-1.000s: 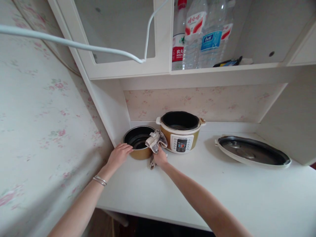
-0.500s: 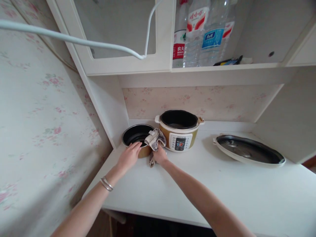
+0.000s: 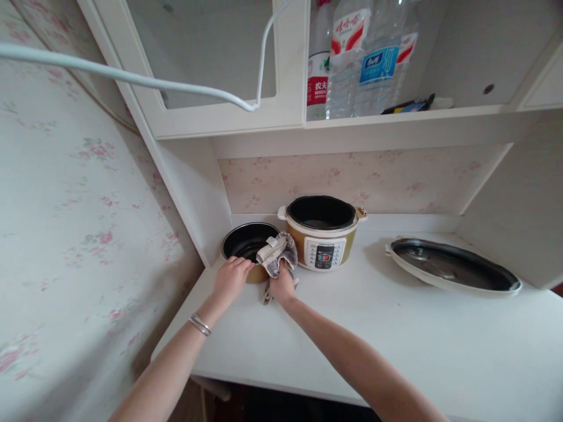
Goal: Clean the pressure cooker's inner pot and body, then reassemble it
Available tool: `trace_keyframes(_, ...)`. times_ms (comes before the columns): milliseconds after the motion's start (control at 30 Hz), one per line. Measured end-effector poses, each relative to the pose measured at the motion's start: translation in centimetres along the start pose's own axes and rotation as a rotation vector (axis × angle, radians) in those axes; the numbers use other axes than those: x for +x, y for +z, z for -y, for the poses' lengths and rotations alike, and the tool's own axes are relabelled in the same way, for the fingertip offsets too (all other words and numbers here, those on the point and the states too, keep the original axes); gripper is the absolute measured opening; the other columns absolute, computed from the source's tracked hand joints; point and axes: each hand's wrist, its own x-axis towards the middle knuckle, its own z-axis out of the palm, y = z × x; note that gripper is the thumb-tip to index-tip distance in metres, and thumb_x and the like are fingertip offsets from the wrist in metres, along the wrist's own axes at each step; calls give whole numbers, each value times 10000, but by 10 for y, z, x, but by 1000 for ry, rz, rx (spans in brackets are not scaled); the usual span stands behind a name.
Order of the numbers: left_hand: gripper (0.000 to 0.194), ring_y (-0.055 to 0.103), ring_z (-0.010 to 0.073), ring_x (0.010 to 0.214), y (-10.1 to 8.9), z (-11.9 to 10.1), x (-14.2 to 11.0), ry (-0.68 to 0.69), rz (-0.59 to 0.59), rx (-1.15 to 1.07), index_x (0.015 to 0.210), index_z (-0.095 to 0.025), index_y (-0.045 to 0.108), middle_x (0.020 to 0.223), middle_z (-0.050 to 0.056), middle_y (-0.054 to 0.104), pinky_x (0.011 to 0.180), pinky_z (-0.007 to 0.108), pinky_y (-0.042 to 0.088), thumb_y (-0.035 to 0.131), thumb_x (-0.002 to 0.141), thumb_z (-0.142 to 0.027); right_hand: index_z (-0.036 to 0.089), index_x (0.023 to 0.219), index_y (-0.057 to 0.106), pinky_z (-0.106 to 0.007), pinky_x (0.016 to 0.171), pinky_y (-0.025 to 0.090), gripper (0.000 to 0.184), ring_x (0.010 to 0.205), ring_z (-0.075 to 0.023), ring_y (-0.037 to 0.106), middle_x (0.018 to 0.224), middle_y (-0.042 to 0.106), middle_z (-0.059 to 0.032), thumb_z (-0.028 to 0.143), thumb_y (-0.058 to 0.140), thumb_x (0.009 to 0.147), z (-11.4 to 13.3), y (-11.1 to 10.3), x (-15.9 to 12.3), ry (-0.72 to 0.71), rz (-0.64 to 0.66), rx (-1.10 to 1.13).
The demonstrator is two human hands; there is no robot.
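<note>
White countertop point(image 3: 396, 328) tucked into a corner nook, flowery wallpaper point(image 3: 65, 223) all around, that's what's being looked down on from the head camera. Water bottles point(image 3: 360, 58) are being kept on the shelf above, and a white cable point(image 3: 132, 76) is being strung across the cabinet front. An inner pot point(image 3: 246, 249), black inside and gold outside, is being steadied at its near rim by the left hand point(image 3: 231, 278), fingers curled over the edge. A crumpled grey cloth point(image 3: 276, 255) is being gripped by the right hand point(image 3: 282, 287), fingers closed around its lower part, with the top of the rag being draped over the pot's right rim. Just beside it, the cooker point(image 3: 323, 234) is being left open, empty-looking inside. Its lid point(image 3: 453, 272) is being rested upside down well off to the right on the counter.
</note>
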Motion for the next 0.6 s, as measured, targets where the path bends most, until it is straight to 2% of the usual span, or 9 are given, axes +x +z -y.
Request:
trace_keyframes(67,327,572,223,838,9,-24,2,-62,-47,8,840,-197,646,819,83,647,799,375,474,360,947,-314,162,1325,380,-318,1042,339,541,1256,-202,444,1337,493,-122,92,416,790,0,2,-2,-6,-31,-3)
trace_keyframes(167,335,594,214,832,22,-51,5,-104,-97,-37,847,-180,648,811,82,647,985,456,396,340,950,-261,162,1314,396,-316,1010,372,522,1206,-209,494,1283,542,-118,128,449,796,-3,-1,1,-5,-29,-12)
trace_keyframes(267,335,613,197,934,24,-52,5,-23,-81,-145,1014,-179,638,953,72,663,1099,501,272,317,962,-262,187,1313,411,-320,925,436,527,1073,-217,586,1154,627,-96,147,476,791,-8,-9,8,33,16,-36)
trace_keyframes(333,358,574,190,1085,16,-35,3,59,-43,-198,1198,-190,568,1156,81,620,1103,455,298,313,966,-287,213,1309,424,-327,883,456,544,1014,-221,614,1095,657,-79,135,485,775,-11,-14,12,61,35,-53)
trace_keyframes(400,397,530,192,1172,3,-3,-1,120,14,-184,1291,-201,511,1272,87,566,1090,411,334,324,963,-325,234,1299,440,-333,863,461,542,993,-227,623,1075,667,-71,136,492,769,-14,-17,16,73,43,-65)
trace_keyframes(467,407,544,208,1162,-10,36,-6,153,78,-104,1279,-212,534,1263,78,585,1098,454,312,344,954,-368,249,1286,457,-335,855,460,525,984,-231,628,1063,672,-67,148,496,772,-15,-18,17,79,52,-73)
trace_keyframes(533,392,532,212,1183,-20,74,-10,173,119,-34,1217,-224,594,1259,71,598,1092,438,327,366,943,-387,252,1287,462,-339,843,462,526,964,-237,636,1036,679,-68,153,497,772,-15,-18,18,88,58,-78)
trace_keyframes(600,377,525,218,1195,-25,102,-13,188,146,16,1160,-235,636,1242,66,613,1085,436,337,393,929,-406,245,1309,445,-349,835,465,550,952,-245,641,1023,682,-74,151,493,769,-15,-17,18,95,52,-78)
